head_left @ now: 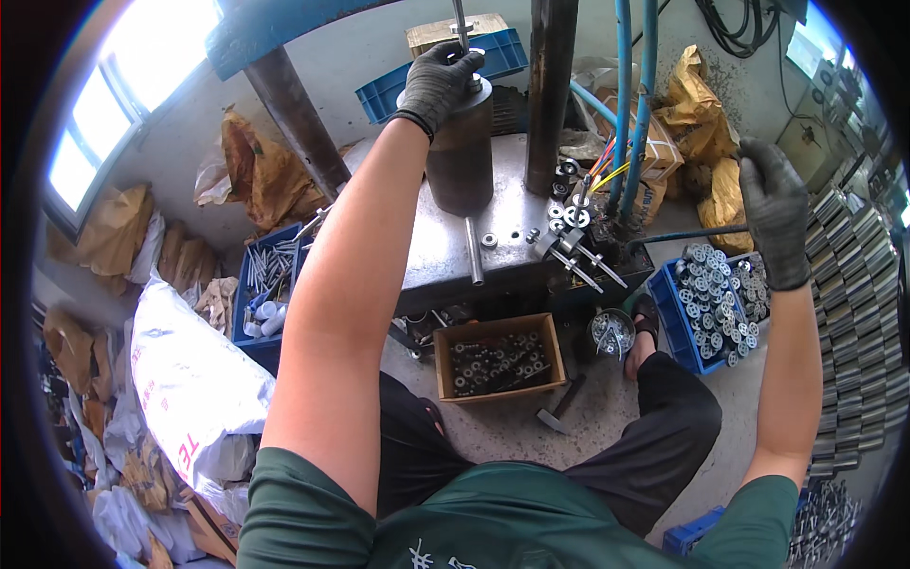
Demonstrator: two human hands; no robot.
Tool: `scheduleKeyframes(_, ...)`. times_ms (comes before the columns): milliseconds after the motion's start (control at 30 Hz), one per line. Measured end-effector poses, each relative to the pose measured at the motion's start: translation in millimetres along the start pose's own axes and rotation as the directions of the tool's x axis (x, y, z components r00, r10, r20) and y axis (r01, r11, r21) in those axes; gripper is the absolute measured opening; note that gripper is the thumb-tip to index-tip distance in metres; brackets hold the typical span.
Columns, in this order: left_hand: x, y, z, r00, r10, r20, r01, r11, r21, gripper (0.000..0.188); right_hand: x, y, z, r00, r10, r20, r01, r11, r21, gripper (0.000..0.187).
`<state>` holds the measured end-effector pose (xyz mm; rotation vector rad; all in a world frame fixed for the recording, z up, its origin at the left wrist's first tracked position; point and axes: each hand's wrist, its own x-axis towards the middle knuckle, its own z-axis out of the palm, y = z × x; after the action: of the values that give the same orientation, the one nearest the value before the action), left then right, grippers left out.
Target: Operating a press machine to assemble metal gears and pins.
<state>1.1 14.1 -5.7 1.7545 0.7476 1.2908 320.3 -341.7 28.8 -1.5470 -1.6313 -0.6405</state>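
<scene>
My left hand (438, 90), in a grey glove, reaches up to the top of a thick upright steel cylinder (460, 175). Its fingers close around a small shiny metal part (476, 83) below a vertical rod (460, 21); the glove hides much of that part. Off to the right, my gloved right hand (777, 218) has its fingers extended upward. The palm side meets the end of a dark lever bar (687, 233). On the metal press table (417, 266) lie a short steel tube (474, 251), a ring (489, 241) and shafts with discs (573, 256).
Between my legs sit a cardboard box (498, 391) of small dark parts and a hammer (561, 408). Blue crates hold metal bolts (270, 270) and round pulley-like parts (711, 308). A metal bowl (611, 332) stands beside my foot. Blue hoses (623, 104) and steel columns (552, 95) rise behind.
</scene>
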Motion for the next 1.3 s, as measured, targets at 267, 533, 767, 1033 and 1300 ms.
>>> scheduleKeyframes(267,7.9,-11.0,-5.7,0.999,-0.035,0.001,0.035,0.999,-0.028,0.043,-40.5,-23.9,-26.8,0.904,0.232,0.359,-0.222,0.973,-0.068,0.025)
scheduleKeyframes(533,-2.6,2.7,4.4,0.999,-0.019,-0.030,0.021,0.998,0.063,0.031,-145.7,-68.8,-65.6,0.430,0.173,0.886,-0.131,0.983,-0.128,0.022)
scheduleKeyframes(767,7.5,-13.2,-7.1,0.999,0.001,-0.053,0.008,0.986,0.169,0.049,-126.3,-63.8,-63.9,0.516,0.209,0.831,-0.217,0.970,-0.109,0.024)
scheduleKeyframes(1033,-2.1,4.8,6.7,0.999,0.004,-0.042,0.002,0.988,0.155,0.038,-127.9,-61.1,-68.0,0.512,0.172,0.841,-0.238,0.970,-0.054,0.025)
scheduleKeyframes(1300,-4.3,6.1,3.4,0.997,-0.067,-0.036,0.070,0.995,0.069,0.040,-134.0,-58.3,-65.2,0.687,0.201,0.699,-0.260,0.965,-0.022,0.024)
